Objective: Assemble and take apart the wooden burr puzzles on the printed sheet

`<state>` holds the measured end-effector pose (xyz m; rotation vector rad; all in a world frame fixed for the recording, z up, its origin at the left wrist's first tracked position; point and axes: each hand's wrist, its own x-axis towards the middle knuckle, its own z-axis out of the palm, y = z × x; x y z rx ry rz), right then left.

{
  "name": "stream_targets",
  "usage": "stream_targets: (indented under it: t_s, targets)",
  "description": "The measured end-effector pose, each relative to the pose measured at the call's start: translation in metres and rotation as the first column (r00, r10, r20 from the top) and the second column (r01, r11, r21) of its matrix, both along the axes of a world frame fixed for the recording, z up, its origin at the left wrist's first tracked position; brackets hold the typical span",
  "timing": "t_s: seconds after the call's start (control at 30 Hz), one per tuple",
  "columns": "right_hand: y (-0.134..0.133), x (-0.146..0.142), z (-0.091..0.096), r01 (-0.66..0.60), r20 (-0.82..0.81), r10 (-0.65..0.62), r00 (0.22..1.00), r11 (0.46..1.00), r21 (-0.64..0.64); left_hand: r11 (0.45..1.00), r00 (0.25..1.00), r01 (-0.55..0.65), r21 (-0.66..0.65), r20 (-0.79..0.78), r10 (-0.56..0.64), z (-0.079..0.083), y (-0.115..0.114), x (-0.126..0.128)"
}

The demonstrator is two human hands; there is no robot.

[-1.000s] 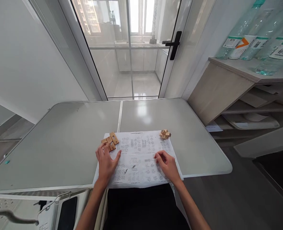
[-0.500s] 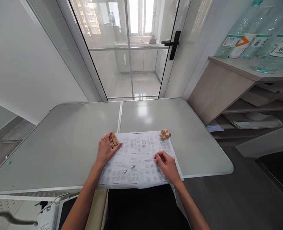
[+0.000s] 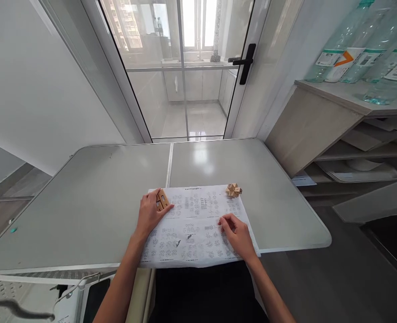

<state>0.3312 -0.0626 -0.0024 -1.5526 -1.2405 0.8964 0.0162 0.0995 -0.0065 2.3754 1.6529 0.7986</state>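
A sheet of paper (image 3: 198, 224) printed with rows of small diagrams lies flat on the table. At its upper left corner my left hand (image 3: 150, 211) is closed over a flat wooden puzzle (image 3: 163, 199) with slots in it. The fingers cover its left side, and the thumb stretches along the near edge. My right hand (image 3: 237, 235) hovers over or rests on the right half of the sheet, fingers curled in towards the thumb, and no object shows in them. Beyond it, on the upper right corner, sits a wooden burr puzzle (image 3: 233, 190) of interlocked pieces.
The grey table (image 3: 84, 206) reaches to a glazed door (image 3: 198, 89). To the right stands a wooden shelf unit (image 3: 322, 121) with several plastic bottles (image 3: 369, 58) on top. A white rack (image 3: 10, 287) and a dark-screened device (image 3: 96, 298) are low at left.
The whole view has shifted slightly. Both hands keep nearly the same pose, and the wooden pieces and the sheet stay in place.
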Motion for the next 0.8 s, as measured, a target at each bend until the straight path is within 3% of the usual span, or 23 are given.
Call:
stream_targets:
  t_s: [0.37, 0.6, 0.8]
  targets:
    - [0.000, -0.001, 0.004, 0.004, 0.010, -0.004, 1.000, 1.000, 0.002, 0.998, 0.998, 0.057, -0.038, -0.001, -0.057, 0.007, -0.016, 0.011]
    - [0.001, 0.000, 0.002, -0.008, 0.003, 0.008, 1.000, 1.000, -0.001, 0.951, 0.955, 0.297, -0.091, 0.048, -0.293, 0.012, -0.053, 0.052]
    - [0.000, 0.001, 0.004, -0.017, 0.016, 0.017, 1.000, 1.000, 0.004, 0.855, 0.865, 0.502, -0.132, 0.064, -0.498, 0.010, -0.082, 0.095]
